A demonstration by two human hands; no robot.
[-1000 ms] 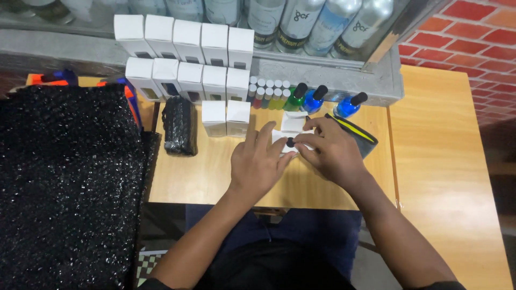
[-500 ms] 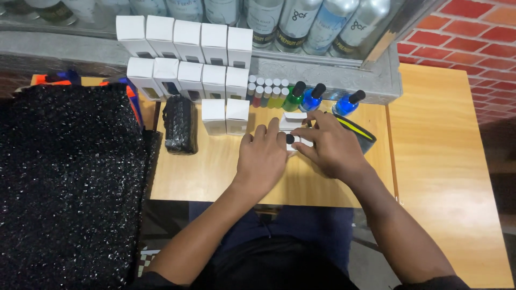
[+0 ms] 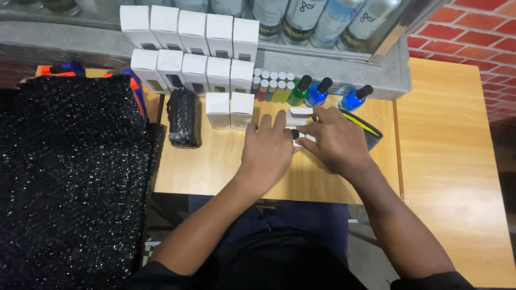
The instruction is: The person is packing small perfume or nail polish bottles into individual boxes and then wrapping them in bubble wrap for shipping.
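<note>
Both hands' fingers pinch a small white box with a black-capped bottle between them.

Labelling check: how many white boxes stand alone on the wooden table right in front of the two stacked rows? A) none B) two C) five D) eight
B: two white boxes stand side by side on the table, left of the hands.
</note>
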